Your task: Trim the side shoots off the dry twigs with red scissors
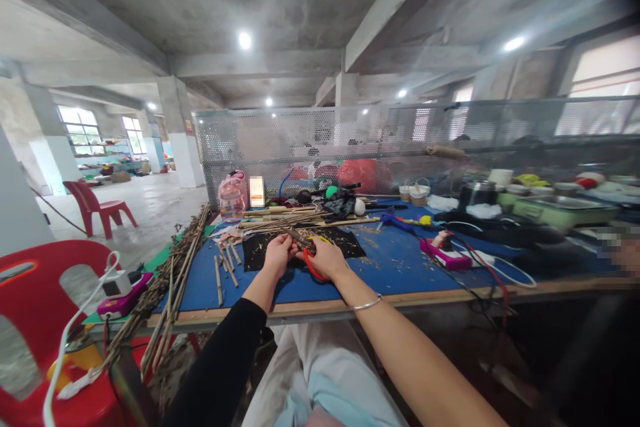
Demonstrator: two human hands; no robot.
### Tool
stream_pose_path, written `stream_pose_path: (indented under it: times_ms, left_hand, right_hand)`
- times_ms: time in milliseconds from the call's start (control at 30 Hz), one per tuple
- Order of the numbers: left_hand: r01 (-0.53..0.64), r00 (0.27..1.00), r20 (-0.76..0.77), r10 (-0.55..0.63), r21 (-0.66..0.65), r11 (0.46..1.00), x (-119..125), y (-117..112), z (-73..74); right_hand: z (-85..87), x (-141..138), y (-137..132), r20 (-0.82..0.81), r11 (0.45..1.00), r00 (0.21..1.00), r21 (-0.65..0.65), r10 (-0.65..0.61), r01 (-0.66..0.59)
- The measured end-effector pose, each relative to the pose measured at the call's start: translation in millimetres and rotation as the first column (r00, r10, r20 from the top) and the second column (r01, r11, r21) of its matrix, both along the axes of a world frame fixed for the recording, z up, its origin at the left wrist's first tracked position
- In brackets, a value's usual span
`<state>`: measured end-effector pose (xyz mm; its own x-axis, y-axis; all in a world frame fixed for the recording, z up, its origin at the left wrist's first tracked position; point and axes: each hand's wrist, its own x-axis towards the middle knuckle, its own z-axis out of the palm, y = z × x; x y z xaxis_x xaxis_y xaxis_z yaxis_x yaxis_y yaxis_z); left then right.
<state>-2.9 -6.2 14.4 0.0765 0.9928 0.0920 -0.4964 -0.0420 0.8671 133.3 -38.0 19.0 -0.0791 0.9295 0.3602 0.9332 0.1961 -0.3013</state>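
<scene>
My left hand (277, 251) is closed around a thin dry stick (298, 236) held over a black mat (260, 252) on the blue tabletop (395, 267). My right hand (326, 257) is closed on red-handled cutters (313, 267), and their tip meets the stick between the two hands. Wood shavings lie scattered on the mat and around it. Short cut stick pieces (226, 263) lie left of the mat. A bundle of longer sticks (295, 219) lies just behind the hands.
Long twigs (170, 287) hang over the table's left edge. A pink device (447, 256) with cables lies at right. A perforated metal screen (350, 140) backs the table, fronted by a pink bottle (233, 197), baskets and clutter. Red plastic chairs (40, 320) stand at left.
</scene>
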Motion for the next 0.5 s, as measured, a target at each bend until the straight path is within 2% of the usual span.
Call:
stream_pose_path:
  times_ms: [233, 500]
  left_hand:
    - [-0.063, 0.998, -0.004, 0.063, -0.026, 0.998, -1.4, 2.8, -2.8]
    - [-0.075, 0.997, -0.039, 0.073, -0.050, 0.996, -2.1, 5.1, -5.1]
  right_hand:
    - [-0.7, 0.2, 0.8, 0.020, 0.999, 0.999, -0.029, -0.026, 0.027]
    - [-5.0, 1.3, 5.4, 0.020, 0.998, 0.999, -0.054, -0.028, 0.030]
